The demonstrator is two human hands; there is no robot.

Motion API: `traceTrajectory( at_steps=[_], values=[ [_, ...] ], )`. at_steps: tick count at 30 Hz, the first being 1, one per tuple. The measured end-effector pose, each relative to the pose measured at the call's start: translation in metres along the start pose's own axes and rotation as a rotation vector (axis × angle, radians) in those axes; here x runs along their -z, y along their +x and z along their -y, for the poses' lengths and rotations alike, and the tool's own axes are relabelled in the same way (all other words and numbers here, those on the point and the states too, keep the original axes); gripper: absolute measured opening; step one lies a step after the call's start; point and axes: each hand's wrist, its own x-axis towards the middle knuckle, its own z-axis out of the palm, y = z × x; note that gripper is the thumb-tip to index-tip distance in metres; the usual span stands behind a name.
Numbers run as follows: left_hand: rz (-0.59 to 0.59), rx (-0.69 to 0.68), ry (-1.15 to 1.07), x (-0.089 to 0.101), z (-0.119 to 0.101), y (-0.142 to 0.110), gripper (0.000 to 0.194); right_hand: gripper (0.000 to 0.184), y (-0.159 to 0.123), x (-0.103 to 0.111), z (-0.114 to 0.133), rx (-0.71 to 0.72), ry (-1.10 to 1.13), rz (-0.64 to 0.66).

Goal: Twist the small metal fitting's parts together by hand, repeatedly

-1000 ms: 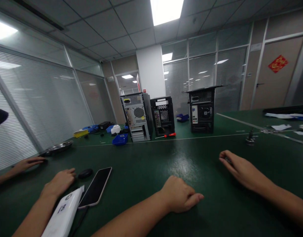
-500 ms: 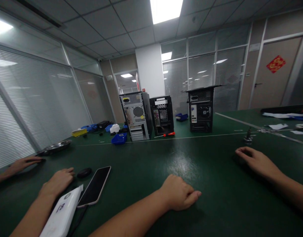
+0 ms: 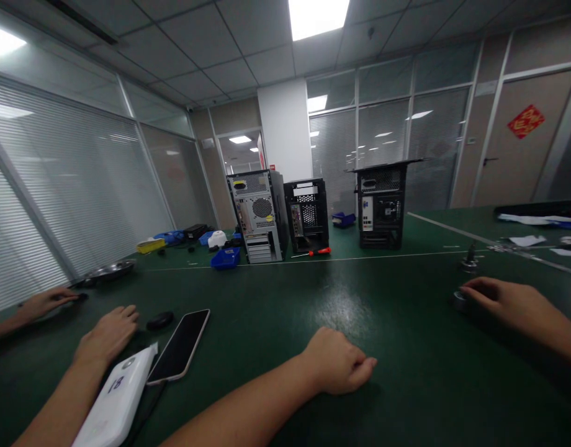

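My left hand (image 3: 336, 363) rests on the green tabletop (image 3: 248, 310), curled into a fist with the thumb pointing right; nothing shows in it. Over at the right, my right hand (image 3: 513, 304) has its thumb and fingers brought together at a small round metal piece (image 3: 459, 301). That piece is at the fingertips, low over the table; the fingers partly hide it. Just behind it stands a small metal object with a round base and a narrow top (image 3: 470, 259).
Three computer cases (image 3: 262, 211) stand across the table, with a red-handled screwdriver (image 3: 319, 251) in front. Blue bins (image 3: 224, 258) lie nearby. A phone (image 3: 180, 347), a white power bank (image 3: 118, 397) and a black mouse (image 3: 159, 320) are left, beside another person's hands (image 3: 109, 332).
My right hand has shifted to the right, and the small metal piece now shows at its fingertips. My left hand stays in place. The other person's hands move slightly.
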Motion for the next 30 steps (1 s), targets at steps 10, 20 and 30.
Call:
traceTrajectory(
  at_steps=[10,20,30],
  values=[
    [0.002,-0.005,-0.009,-0.001,0.001,0.0,0.047,0.055,-0.003,0.001,0.006,0.017,-0.015,0.059],
    [0.021,0.004,-0.013,0.003,-0.001,0.0,0.045,0.051,-0.005,-0.002,0.013,0.034,-0.041,0.066],
    [0.036,0.009,0.003,0.002,-0.001,0.0,0.046,0.065,-0.005,-0.017,0.004,0.113,-0.051,0.089]
  ],
)
